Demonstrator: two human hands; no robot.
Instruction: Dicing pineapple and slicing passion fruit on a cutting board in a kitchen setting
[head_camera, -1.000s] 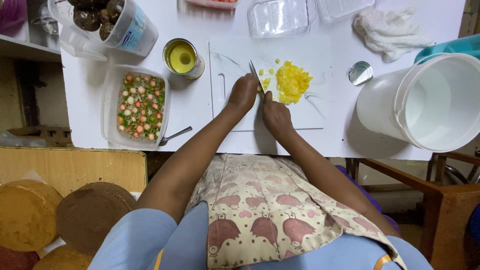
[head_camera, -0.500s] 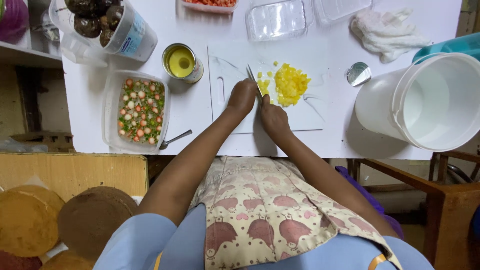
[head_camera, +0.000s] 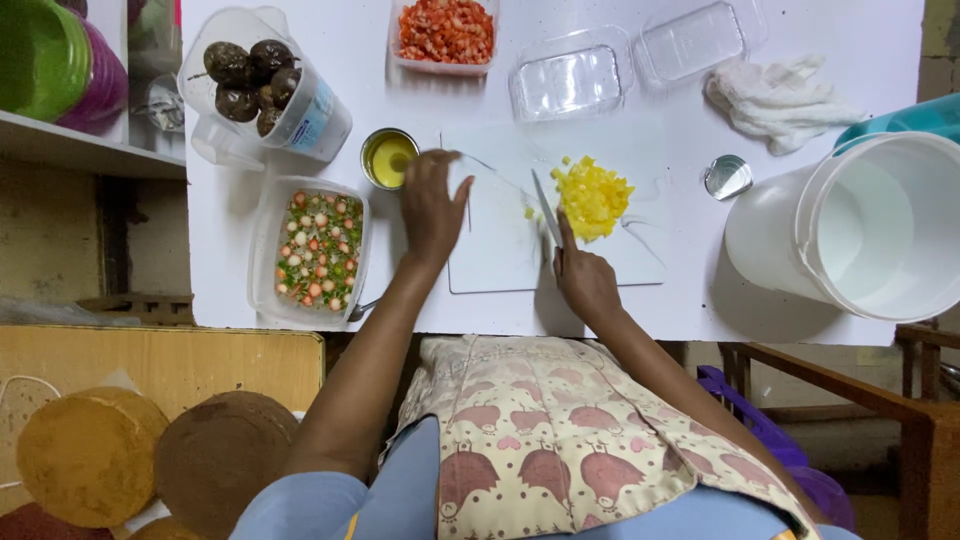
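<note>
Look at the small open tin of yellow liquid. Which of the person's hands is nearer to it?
Left. The left hand reaches just beside the tin; the right hand is farther off, holding the knife on the cutting board.

A large white plastic bucket (head_camera: 850, 225) stands at the table's right end. A crumpled white cloth (head_camera: 775, 92) lies beyond it, near two empty clear plastic tubs (head_camera: 630, 58).

bare forearms, light-blue short sleeves, cream apron printed with pinkish-brown hens and small hearts
</note>
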